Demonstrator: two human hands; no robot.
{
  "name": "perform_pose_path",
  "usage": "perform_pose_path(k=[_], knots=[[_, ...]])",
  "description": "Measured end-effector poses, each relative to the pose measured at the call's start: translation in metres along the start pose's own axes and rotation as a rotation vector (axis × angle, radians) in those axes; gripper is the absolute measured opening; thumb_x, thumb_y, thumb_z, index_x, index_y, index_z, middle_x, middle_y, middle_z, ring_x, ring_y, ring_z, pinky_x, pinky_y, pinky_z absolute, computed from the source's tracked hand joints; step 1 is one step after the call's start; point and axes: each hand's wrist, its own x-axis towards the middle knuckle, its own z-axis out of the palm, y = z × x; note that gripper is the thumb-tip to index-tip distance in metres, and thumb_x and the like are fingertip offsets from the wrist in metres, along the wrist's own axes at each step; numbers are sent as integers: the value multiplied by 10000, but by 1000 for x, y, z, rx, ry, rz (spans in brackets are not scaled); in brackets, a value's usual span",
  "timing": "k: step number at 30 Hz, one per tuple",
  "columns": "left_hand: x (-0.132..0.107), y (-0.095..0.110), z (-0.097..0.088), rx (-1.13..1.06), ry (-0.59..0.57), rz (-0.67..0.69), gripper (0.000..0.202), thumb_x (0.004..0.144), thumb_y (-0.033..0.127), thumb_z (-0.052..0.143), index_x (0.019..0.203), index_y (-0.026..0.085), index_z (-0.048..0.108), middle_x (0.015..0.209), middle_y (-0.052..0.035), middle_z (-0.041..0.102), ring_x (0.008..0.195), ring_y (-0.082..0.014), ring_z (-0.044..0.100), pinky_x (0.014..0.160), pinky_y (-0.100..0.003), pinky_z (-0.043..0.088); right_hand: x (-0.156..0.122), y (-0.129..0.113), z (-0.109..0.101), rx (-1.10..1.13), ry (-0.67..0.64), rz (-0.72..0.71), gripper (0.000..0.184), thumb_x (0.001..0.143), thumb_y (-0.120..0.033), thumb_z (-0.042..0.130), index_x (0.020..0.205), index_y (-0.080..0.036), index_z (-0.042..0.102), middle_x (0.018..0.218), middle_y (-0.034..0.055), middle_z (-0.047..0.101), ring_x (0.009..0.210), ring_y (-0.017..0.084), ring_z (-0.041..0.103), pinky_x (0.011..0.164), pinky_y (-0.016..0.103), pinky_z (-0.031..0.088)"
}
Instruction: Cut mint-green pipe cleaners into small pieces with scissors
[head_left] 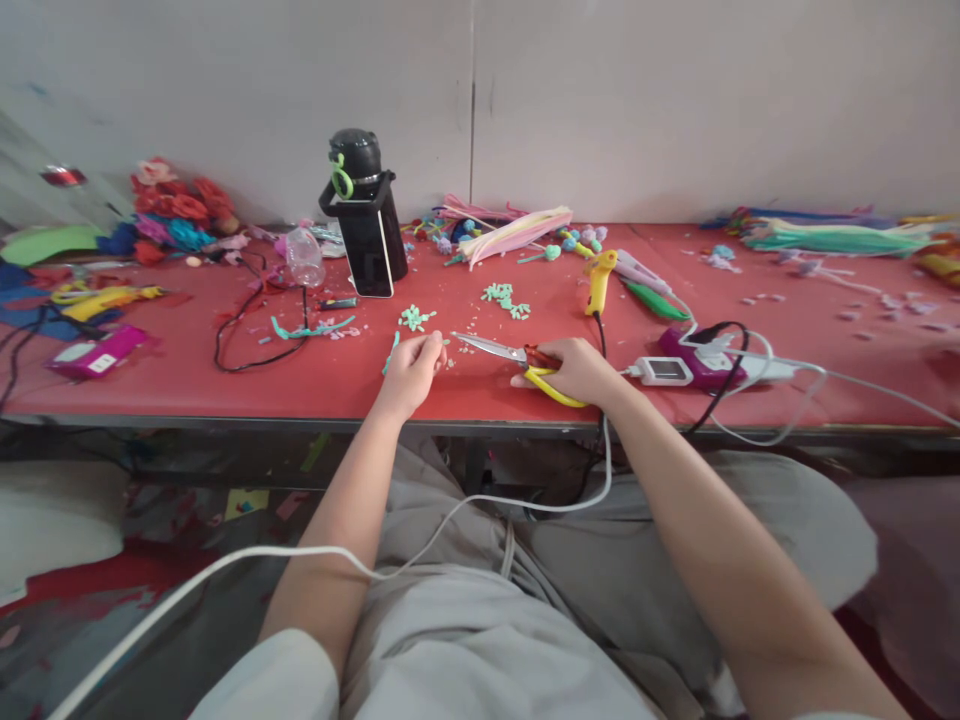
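Observation:
My left hand (412,375) is closed in a pinch above the front of the red table. A green pipe cleaner (391,352) sticks out past its knuckles; the part inside the fingers is hidden. In my right hand (574,370) is a pair of scissors (499,349) with yellow and red handles, its blades pointing left and looking nearly closed. The scissor tips lie close to my left fingertips. Just beyond them are two small heaps of cut green pieces, one on the left (415,318) and another on the right (506,299).
A black bottle (358,165) stands behind a propped phone (365,248). Farther right lie a yellow glue gun (598,282), a purple power strip (697,360) with cables, and bundles of pipe cleaners (517,236). A white cable (480,500) crosses my lap.

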Motion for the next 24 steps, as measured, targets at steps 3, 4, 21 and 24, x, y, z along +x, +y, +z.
perform_pose_path(k=[3,4,21,24], knots=[[0,-1,0,14,6,4,474,968,533,572,633,206,493,559,25,430,524,-111,391,530,-278,282,-1,0,-1,7,-10,-8,767,615,-957,624,621,-230,378,609,-24,392,619,132,329,580,317,247],[1,-1,-1,20,5,6,476,969,538,570,635,207,493,560,25,432,524,-112,394,530,-278,285,-1,-1,-1,4,-11,-12,768,611,-957,627,621,-231,379,611,-23,398,619,132,331,580,318,249],[0,1,-1,28,-13,19,476,974,530,557,637,200,494,577,25,445,543,-108,407,553,-271,300,1,-1,0,-27,-14,3,769,603,-959,637,599,-230,391,600,-10,427,610,139,353,577,322,254],[0,0,-1,14,-12,11,467,977,512,554,636,201,488,570,30,431,534,-104,388,547,-272,284,0,-2,-1,-16,1,13,775,613,-972,609,610,-230,388,601,-14,404,616,138,344,582,322,256]])
